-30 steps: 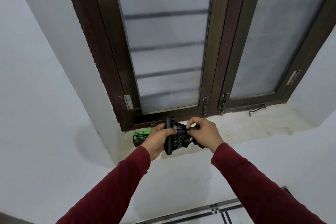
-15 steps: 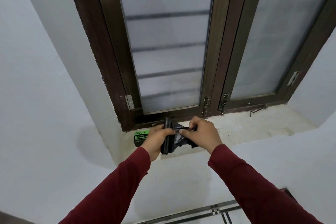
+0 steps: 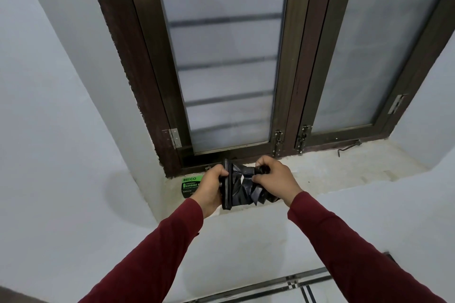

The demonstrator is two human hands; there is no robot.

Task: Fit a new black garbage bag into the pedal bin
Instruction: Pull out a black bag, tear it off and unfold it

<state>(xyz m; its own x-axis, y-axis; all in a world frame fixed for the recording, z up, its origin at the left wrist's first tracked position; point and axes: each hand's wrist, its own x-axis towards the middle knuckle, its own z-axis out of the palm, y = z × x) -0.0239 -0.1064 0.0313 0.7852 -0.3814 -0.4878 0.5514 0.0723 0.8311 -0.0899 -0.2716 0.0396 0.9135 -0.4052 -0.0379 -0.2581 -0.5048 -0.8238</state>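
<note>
My left hand (image 3: 210, 188) grips an upright roll of black garbage bags (image 3: 226, 188) just above the window sill. My right hand (image 3: 274, 178) pinches the crumpled loose bag end (image 3: 248, 187) that stretches out from the roll to the right. A green and black garbage bag packet (image 3: 189, 186) lies on the sill behind my left hand, partly hidden by it. No pedal bin is in view.
The pale stone sill (image 3: 344, 167) runs along below a dark brown framed window (image 3: 290, 81) with frosted panes and shut latches. A metal window stay hook (image 3: 348, 147) lies on the sill at the right. White walls flank the recess; tiled floor shows at the bottom.
My hands have drawn slightly apart, so more of the black bag is stretched between the roll and my right hand. The camera has shifted a little.
</note>
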